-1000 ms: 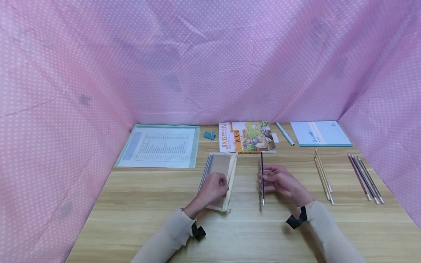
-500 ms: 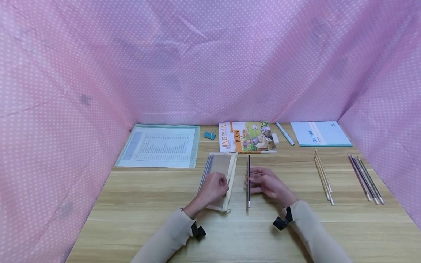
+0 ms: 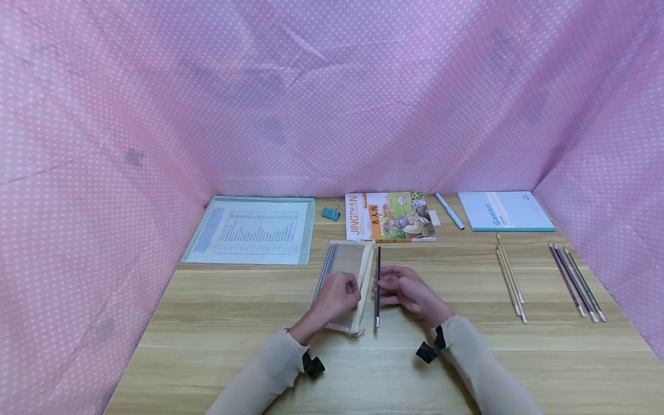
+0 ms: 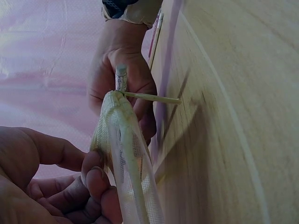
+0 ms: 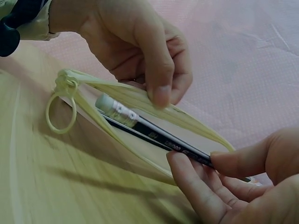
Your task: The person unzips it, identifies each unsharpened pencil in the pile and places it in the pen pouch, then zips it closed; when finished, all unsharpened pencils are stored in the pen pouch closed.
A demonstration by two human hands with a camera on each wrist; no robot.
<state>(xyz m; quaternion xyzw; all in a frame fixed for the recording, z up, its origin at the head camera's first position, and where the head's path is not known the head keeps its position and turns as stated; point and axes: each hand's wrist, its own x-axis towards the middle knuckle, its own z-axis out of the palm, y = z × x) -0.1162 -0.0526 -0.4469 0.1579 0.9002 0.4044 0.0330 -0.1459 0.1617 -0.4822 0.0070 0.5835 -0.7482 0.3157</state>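
A flat zip pencil pouch (image 3: 349,256), clear-sided with a cream mesh edge, lies on the table with its opening to the right. My left hand (image 3: 336,295) pinches the upper lip of that opening between thumb and fingers, and the mouth (image 5: 196,122) gapes in the right wrist view. Just beside it, my right hand (image 3: 412,293) pinches a dark pencil (image 5: 156,133) with a white eraser, held lengthwise along the opening. The pencil overlaps the gap in the right wrist view. A ring-shaped zip pull (image 5: 61,129) hangs at the pouch's near end.
To the right lie several plain wooden pencils (image 3: 508,279) and several dark pencils (image 3: 576,282). Along the back are a printed sheet in a folder (image 3: 254,230), a teal binder clip (image 3: 330,214), a picture book (image 3: 391,216), a blue pen (image 3: 449,211) and a Gambit notebook (image 3: 505,211).
My right hand has moved left with the pencil, from well right of the pouch to right beside its opening. My left hand has stayed in place at the pouch.
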